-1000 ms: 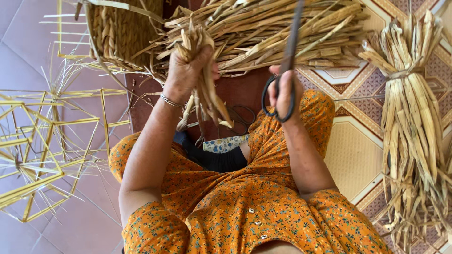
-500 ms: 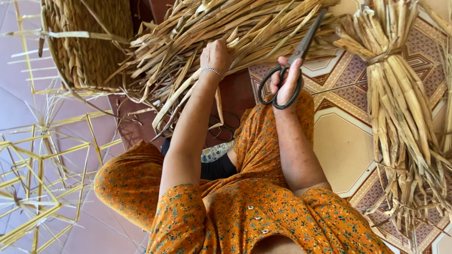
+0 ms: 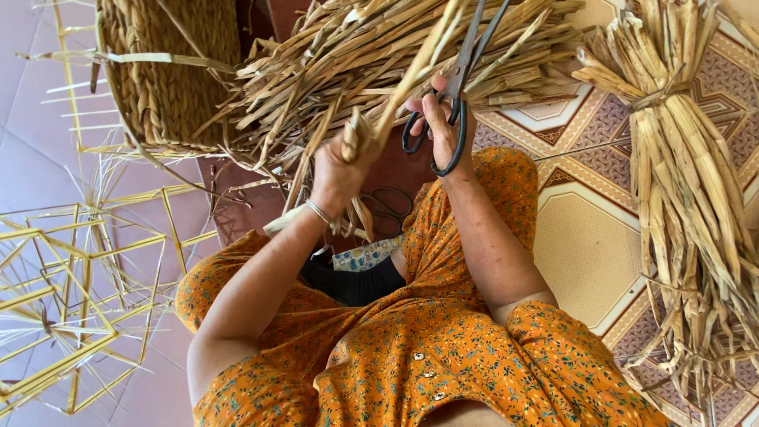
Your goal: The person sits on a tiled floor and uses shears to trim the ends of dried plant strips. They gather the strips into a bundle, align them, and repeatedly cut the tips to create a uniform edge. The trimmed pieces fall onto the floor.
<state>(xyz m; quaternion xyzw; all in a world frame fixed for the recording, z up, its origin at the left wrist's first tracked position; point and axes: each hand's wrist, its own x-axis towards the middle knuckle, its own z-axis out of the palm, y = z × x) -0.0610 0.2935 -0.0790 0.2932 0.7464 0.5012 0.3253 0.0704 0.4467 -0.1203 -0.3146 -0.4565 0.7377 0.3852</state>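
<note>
Holding dried straw strips and scissors over a lap, head view.

Head view: left hand (image 3: 341, 170) closed in a fist around a few dried straw strips (image 3: 403, 87), which rise up and to the right from the fist toward the scissor blades; a thin metal bracelet (image 3: 318, 211) sits on that wrist. Right hand (image 3: 444, 126) closed through the loops of black-handled scissors (image 3: 458, 75), blades pointing up, slightly parted, just beside the held strips. Large loose heap of straw (image 3: 332, 63) lies behind both hands, touching a woven basket (image 3: 170, 71) at upper left. Tied straw bundle (image 3: 688, 182) lies on the patterned tile floor (image 3: 581, 245), well apart to the right. Yellow wire frames (image 3: 71, 316) rest at left. Orange floral dress (image 3: 443, 356) fills the foreground.
</note>
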